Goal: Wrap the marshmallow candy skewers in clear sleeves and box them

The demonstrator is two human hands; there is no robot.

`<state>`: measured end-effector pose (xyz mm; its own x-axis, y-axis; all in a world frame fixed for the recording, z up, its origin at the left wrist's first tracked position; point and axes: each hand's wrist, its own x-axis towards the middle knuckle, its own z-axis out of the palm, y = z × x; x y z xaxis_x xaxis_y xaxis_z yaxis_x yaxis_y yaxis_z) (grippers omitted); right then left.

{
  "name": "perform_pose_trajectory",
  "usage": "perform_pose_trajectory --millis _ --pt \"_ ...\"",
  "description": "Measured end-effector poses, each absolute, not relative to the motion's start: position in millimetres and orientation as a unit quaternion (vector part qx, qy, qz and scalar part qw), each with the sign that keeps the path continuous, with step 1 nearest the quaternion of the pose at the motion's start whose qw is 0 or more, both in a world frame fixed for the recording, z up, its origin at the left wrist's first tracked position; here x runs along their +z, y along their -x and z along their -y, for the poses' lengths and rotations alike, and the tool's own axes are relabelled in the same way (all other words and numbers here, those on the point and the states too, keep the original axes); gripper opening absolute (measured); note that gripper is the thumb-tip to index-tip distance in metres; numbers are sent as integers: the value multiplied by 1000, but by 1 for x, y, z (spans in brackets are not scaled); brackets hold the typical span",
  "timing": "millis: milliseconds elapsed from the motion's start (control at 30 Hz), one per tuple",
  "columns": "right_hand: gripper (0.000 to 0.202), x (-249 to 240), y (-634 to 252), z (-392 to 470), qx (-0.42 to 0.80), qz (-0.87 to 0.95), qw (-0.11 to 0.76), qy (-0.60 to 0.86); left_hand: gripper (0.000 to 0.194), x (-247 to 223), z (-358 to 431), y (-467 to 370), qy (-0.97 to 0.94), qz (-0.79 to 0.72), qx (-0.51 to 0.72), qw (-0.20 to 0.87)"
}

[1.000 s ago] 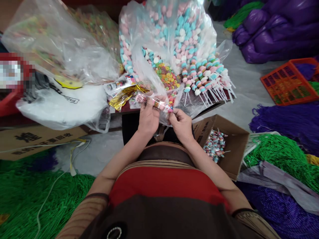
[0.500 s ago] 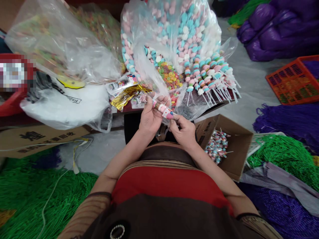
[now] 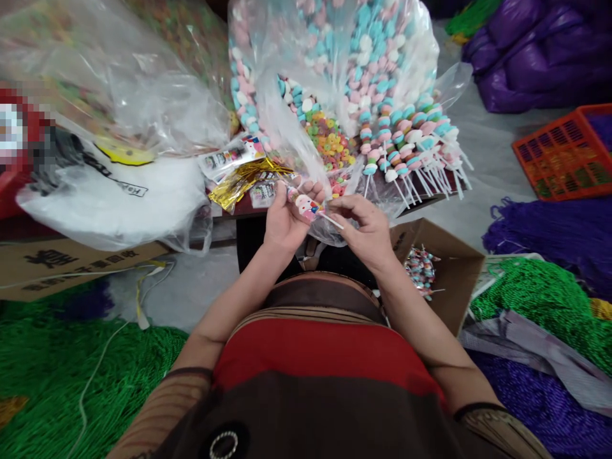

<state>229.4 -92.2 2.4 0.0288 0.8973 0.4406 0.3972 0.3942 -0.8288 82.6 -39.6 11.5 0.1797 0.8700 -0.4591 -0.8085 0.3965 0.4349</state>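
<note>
A wrapped candy skewer, in a printed clear sleeve with a white stick poking out, slants between my hands. My left hand cradles its upper part, thumb along one side and fingers curled behind. My right hand has thumb and index finger closed at the sleeve's lower end, beside the stick; what lies between the fingertips is partly hidden. Just beyond my left hand are gold twist ties and printed sleeves. Unwrapped candy skewers lie in a pile to the right.
Behind stand a big bag of pastel candies and a bag of ring candies. A white plastic bag lies left. A cardboard box with wrapped skewers is at lower right, near an orange crate and green netting.
The skewer has turned, so its printed face shows and its stick is now visible. My right hand has shifted slightly up and right. The view has moved a little.
</note>
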Motion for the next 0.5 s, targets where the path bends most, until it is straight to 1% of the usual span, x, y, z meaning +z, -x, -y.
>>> perform_pose_trajectory --millis 133,267,400,500 --pt "13 4 -228 82 178 715 483 474 49 10 39 -83 -56 -322 535 779" --pt "15 8 -228 79 176 702 479 497 50 10 39 -85 -59 -335 526 780" --pt "19 14 -225 86 206 650 499 534 48 6 36 -85 -55 -345 534 770" --pt "24 15 -222 99 240 569 552 560 47 9 31 -80 -55 -327 567 754"
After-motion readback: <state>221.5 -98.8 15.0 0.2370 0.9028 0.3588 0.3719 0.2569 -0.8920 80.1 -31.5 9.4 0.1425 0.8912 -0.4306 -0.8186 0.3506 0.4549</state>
